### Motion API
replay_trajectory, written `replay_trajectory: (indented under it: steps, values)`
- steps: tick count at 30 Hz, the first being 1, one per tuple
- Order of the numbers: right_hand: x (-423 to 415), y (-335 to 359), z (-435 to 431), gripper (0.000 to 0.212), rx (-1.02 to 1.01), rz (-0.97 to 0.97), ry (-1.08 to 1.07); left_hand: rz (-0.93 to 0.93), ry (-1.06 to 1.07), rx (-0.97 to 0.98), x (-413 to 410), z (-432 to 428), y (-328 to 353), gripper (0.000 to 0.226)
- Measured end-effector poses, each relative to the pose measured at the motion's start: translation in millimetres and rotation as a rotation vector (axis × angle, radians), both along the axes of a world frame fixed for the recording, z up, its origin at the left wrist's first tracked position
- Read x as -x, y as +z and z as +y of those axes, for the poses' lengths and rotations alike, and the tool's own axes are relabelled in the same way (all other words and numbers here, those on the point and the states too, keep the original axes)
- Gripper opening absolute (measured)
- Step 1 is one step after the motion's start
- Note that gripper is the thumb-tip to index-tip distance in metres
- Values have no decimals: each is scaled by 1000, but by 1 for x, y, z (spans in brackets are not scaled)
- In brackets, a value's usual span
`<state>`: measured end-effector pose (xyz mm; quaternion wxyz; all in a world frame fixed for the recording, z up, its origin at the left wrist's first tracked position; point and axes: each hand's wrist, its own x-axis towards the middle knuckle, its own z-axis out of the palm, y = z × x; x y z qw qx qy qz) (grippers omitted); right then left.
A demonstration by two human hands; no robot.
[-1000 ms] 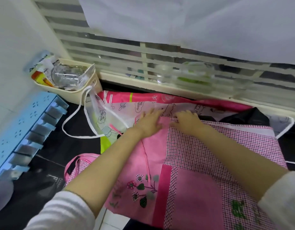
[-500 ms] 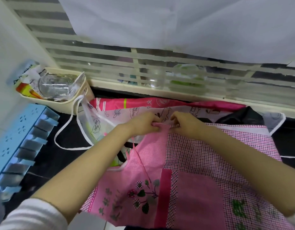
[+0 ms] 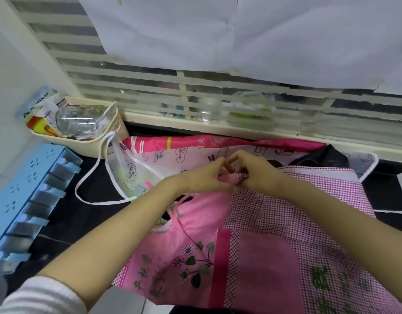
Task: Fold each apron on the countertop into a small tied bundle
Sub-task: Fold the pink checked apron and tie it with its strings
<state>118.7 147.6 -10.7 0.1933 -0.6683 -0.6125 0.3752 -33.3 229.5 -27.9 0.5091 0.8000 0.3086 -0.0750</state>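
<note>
A pink apron (image 3: 263,245) with checked panels, a pocket and a flower print lies spread over the black countertop (image 3: 66,214) and hangs over its front edge. My left hand (image 3: 202,177) and my right hand (image 3: 254,173) meet at its far top edge, and both pinch a small bunched fold of pink cloth between their fingers. Beneath it lies a pale translucent apron (image 3: 163,159) with cartoon drawings and white ties. A bright pink apron (image 3: 195,141) shows at the back, and a dark one (image 3: 327,157) at the right.
A cream basket (image 3: 100,141) with packets and clear plastic stands in the back left corner. A blue rack (image 3: 25,200) runs along the left wall. A slatted window frame (image 3: 218,130) closes off the back. White ties (image 3: 91,184) loop on the counter at the left.
My hands went from lying flat on the apron's top edge to pinching it together and lifting a bunched fold. The pink cloth has drawn in toward the hands.
</note>
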Motion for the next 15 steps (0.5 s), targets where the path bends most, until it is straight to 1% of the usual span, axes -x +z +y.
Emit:
replay_trajectory:
  steps: [3,4,6,7,10,13,15]
  values:
    - [1,3,-11,48,-9,26,-8,44,-114,-79,-1,-7,8,20]
    - [2,4,-13,48,-1,35,-11,54,-125,-98,0,-8,9,14]
    - [2,5,-18,45,4,34,-16,55,-129,-120,1,-13,12,32]
    - [2,5,-20,44,6,27,-21,45,-118,-126,2,-14,12,37]
    - [1,7,-24,42,-10,-11,-22,-2,-78,-142,2,-24,19,33]
    - [0,11,-29,36,-57,-134,3,-84,-11,-21,-1,-37,24,30]
    - [-1,12,-33,35,-70,-213,1,-99,-18,-17,-7,-45,24,30]
